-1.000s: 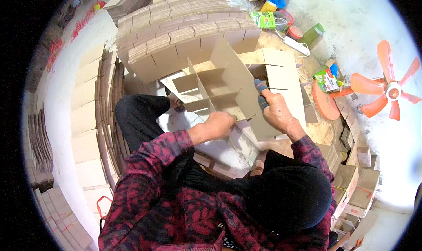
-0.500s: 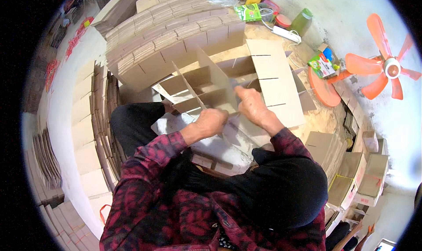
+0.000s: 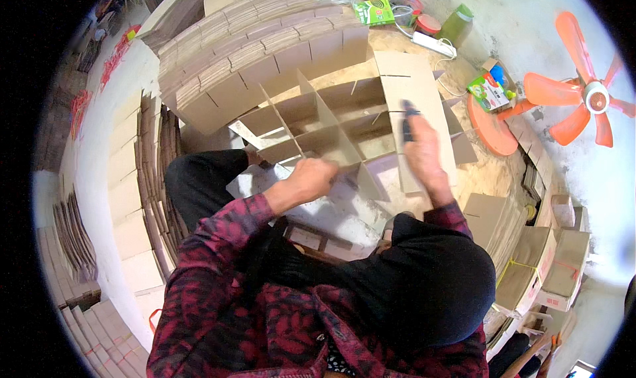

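Note:
A cardboard divider grid point(image 3: 331, 123) of interlocking slotted strips stands in front of me. My left hand point(image 3: 310, 181) is closed at its near side, pinching the near end of a cardboard strip. My right hand point(image 3: 425, 154) lies over a slotted cardboard sheet point(image 3: 396, 66) to the right of the grid. Its fingers look stretched and apart, with dark covers on two fingertips, slightly blurred. Beneath the grid's near edge shows a whitish board point(image 3: 265, 189).
Stacked slotted cardboard point(image 3: 245, 53) rises behind the grid; more cardboard stacks point(image 3: 132, 199) stand left. An orange fan point(image 3: 589, 96) is at right, near a power strip point(image 3: 434, 44) and a green box point(image 3: 374, 11). Tied cartons point(image 3: 527, 265) sit lower right.
My right hand has left the grid's strip and moved right onto the slotted sheet. The upright strip it was at now sits lower in the grid. My left hand stays almost in place.

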A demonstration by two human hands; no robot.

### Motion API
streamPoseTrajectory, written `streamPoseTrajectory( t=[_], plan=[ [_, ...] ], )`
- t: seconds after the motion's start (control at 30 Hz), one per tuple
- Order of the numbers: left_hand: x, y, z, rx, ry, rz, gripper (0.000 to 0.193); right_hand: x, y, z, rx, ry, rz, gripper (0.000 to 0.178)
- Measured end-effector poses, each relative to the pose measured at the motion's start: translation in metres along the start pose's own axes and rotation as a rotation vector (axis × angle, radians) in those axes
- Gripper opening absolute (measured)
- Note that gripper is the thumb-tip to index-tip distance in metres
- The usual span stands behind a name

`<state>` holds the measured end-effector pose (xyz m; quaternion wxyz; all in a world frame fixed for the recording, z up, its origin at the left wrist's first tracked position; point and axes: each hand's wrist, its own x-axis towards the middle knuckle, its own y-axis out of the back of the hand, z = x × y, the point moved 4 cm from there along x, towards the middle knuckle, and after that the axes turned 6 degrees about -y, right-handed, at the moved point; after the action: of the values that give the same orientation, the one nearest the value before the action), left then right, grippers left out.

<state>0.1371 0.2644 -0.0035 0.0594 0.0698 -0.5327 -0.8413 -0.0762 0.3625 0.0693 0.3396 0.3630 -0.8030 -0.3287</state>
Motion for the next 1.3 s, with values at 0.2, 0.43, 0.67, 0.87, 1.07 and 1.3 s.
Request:
streamPoseTrajectory(
  t=[0.2, 0.43, 0.67, 0.87, 1.07, 1.3],
  plan=[
    [-0.004, 0.052, 0.021, 0.066, 0.023, 0.066, 0.02, -0.041, 0.059, 0.121, 0.077, -0.532, 0.083, 0.027],
    [0.067, 0.044, 0.051, -0.013, -0.086, -0.006, 0.024, -0.035, 0.034, 0.143, 0.686, -0.675, -0.077, 0.03],
    [0.065, 0.013, 0.036, 0.032, -0.089, -0.129, 0.019, -0.01, 0.099, 0.176, 0.609, -0.722, -0.231, 0.01],
    [0.043, 0.022, 0.028, 0.027, -0.049, -0.135, 0.016, 0.0, 0.115, 0.191, -0.168, -0.418, -0.183, 0.015],
    [0.032, 0.01, 0.025, 0.023, -0.06, -0.034, 0.014, 0.002, 0.131, 0.127, -0.063, -0.393, -0.051, 0.017],
    [0.032, 0.002, 0.03, -0.072, -0.09, 0.078, 0.014, -0.009, 0.133, 0.053, 0.113, -0.22, -0.061, 0.021]
  ],
)
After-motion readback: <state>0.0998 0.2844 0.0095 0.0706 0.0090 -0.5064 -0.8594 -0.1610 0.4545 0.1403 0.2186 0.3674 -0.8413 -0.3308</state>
